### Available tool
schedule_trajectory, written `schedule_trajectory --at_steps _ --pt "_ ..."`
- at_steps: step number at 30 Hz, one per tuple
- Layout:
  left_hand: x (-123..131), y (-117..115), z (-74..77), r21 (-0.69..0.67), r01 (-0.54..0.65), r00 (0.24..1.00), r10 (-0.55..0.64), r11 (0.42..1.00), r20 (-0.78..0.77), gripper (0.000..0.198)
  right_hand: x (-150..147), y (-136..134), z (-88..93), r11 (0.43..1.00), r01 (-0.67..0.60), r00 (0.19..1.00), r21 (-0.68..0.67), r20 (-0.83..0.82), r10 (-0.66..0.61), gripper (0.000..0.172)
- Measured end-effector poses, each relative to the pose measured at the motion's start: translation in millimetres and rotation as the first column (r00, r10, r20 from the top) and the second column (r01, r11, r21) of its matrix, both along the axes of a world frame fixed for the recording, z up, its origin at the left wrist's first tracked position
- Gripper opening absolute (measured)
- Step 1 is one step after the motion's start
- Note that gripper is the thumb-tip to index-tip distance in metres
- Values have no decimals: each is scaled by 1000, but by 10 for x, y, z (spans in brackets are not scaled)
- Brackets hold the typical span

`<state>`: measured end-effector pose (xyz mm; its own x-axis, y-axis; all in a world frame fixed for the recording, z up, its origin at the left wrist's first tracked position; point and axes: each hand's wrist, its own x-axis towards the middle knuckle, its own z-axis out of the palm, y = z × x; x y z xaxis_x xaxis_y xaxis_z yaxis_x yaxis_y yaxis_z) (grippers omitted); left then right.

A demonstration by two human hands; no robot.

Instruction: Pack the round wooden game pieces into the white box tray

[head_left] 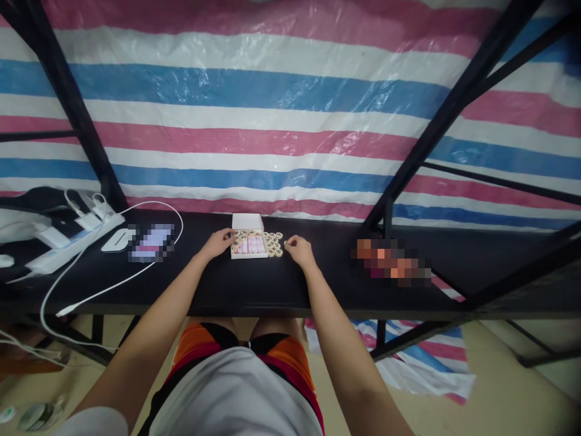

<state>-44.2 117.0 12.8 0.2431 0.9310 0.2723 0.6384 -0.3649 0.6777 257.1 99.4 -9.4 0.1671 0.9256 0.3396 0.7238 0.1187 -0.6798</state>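
On the black desk sits a small white box (249, 256) of xiangqi pieces with its lid tipped up at the back. Round pieces line its far and left sides, and a red-lined sheet (252, 244) shows inside. My left hand (220, 242) is at the box's left edge, fingers closed on the rim near the far corner. Several loose xiangqi pieces (273, 245) stand in a group against the box's right side. Just right of them, my right hand (299, 248) is closed in a pinch on a small pale piece, mostly hidden by the fingers.
To the left lie a blurred-out phone (152, 242), a white cable (106, 290) and a power strip (77, 236) with plugs. A pixelated reddish item (390, 260) lies at right. Black metal posts (422, 115) rise at both sides before a striped plastic sheet (254, 121).
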Motion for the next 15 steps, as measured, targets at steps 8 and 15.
schedule_trajectory --at_steps 8,15 --pt "29 -67 96 15 35 998 -35 999 -44 37 -80 17 -23 995 -97 994 15 60 96 17" --pt "29 -86 113 35 99 994 -98 994 -42 37 -68 38 -58 992 -121 987 47 109 116 20"
